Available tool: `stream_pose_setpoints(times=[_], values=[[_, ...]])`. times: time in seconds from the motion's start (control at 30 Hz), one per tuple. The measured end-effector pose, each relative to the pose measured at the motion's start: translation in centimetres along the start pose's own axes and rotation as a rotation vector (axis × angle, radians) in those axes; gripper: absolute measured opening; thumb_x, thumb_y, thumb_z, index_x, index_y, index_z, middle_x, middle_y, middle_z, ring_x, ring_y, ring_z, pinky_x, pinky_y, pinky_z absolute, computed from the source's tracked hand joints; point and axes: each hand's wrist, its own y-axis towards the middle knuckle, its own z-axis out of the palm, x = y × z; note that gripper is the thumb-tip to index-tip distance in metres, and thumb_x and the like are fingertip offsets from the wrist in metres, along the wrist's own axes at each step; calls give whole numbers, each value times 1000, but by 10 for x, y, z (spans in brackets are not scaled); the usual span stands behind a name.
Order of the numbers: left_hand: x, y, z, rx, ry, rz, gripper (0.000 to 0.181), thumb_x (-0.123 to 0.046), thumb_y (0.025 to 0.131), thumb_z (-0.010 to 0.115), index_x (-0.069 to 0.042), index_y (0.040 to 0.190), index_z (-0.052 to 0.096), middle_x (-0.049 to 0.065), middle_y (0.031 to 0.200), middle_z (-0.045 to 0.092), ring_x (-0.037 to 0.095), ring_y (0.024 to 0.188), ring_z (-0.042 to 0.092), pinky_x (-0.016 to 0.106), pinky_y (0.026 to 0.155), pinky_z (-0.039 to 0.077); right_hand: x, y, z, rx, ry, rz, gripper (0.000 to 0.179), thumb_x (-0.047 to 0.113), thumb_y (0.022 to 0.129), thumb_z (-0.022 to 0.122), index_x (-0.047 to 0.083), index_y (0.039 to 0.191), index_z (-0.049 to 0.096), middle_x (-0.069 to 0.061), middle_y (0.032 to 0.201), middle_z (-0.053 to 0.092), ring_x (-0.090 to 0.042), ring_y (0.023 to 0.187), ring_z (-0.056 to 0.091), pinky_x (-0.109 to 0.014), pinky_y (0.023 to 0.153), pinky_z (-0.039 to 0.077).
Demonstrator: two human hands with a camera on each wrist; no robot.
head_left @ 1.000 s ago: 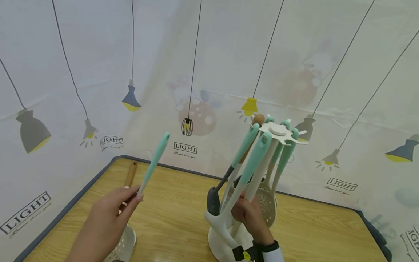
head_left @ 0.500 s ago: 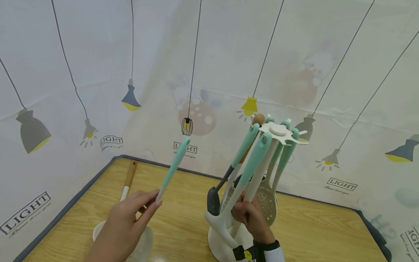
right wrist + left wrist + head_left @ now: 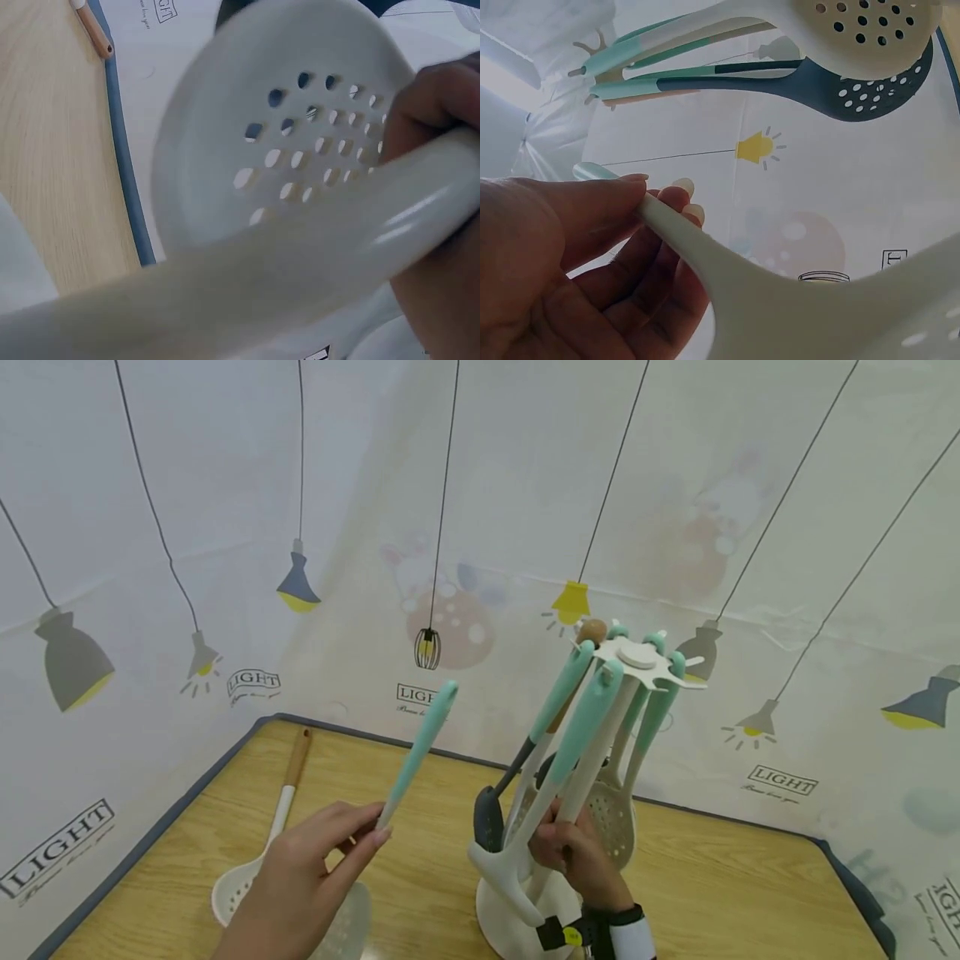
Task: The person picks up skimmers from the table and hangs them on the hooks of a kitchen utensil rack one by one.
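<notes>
My left hand (image 3: 300, 868) pinches a pale skimmer with a mint-green handle (image 3: 420, 747) between thumb and fingers, low on the stem. Its handle points up, and its broad head (image 3: 795, 322) fills the lower right of the left wrist view. To the right, my right hand (image 3: 573, 852) grips the pole of a white utensil stand (image 3: 637, 656). Several utensils hang around that stand, among them a dark grey spoon-shaped one (image 3: 487, 820) and a perforated skimmer (image 3: 613, 827). In the right wrist view, fingers (image 3: 435, 105) curl round the thick white pole (image 3: 300, 262).
Another white skimmer with a wooden handle (image 3: 297, 758) lies on the wooden table (image 3: 712, 893) at the left, partly behind my left hand. A dark edging (image 3: 457, 758) runs along the table's back, where a curtain with printed lamps (image 3: 510, 510) hangs.
My left hand has moved right with the mint-handled skimmer, nearer the stand, uncovering more of the wooden-handled skimmer. My right hand stays on the pole.
</notes>
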Motion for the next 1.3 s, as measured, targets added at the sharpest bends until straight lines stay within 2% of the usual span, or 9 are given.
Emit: stream_pose_setpoints(times=[0.17,0.3,0.4,0.5,0.63,0.87,1.13,1.3], values=[[-2,1,4,37,-49,-18,22,-18,90,64,-24,111,70,-21,86,59,-2,70,49,20,57,43,2,-2,-9,113,78,49,18,-6,86,30,4,73,37,-3,56,31,-18,47,24,-30,43,23],[-2,1,5,42,-51,-24,22,-19,90,64,-25,111,71,-23,86,58,-2,69,49,20,56,43,3,-4,-10,119,74,71,25,-6,89,28,8,70,37,-1,55,29,-16,46,22,-29,43,21],[-1,1,5,47,-52,-27,22,-19,90,64,-25,111,70,-24,86,58,-2,69,49,20,55,42,3,-3,-7,93,61,63,30,-7,93,26,8,71,39,-1,57,28,-16,47,22,-30,44,20],[-1,1,6,58,-59,-35,22,-21,91,63,-25,111,70,-23,88,59,-2,69,49,20,55,43,2,-1,-3,69,46,21,29,-9,94,26,6,74,41,-3,58,29,-17,48,23,-32,43,20],[-1,1,6,69,-59,-77,22,-25,92,62,-24,111,71,-21,88,61,-1,70,50,20,56,43,1,4,3,40,19,-23,30,-11,95,26,5,73,40,-4,57,27,-19,46,22,-33,41,19],[-1,1,5,95,-50,-149,22,-26,91,63,-25,111,71,-22,88,61,-1,71,52,20,57,45,-2,8,10,-47,-30,-14,29,-5,98,34,5,71,39,-4,56,27,-19,45,23,-32,39,20],[-1,0,5,65,-36,-111,22,-21,90,65,-23,111,71,-25,86,58,-1,70,50,20,56,43,-4,8,17,-160,-155,-2,33,3,99,41,4,66,38,-3,54,27,-17,44,24,-30,38,21],[-1,0,6,54,-40,-97,22,-21,90,65,-23,111,71,-23,84,58,-1,69,50,20,56,44,-6,9,21,-224,-219,3,36,5,99,44,5,64,37,-4,53,27,-17,43,25,-31,37,22]])
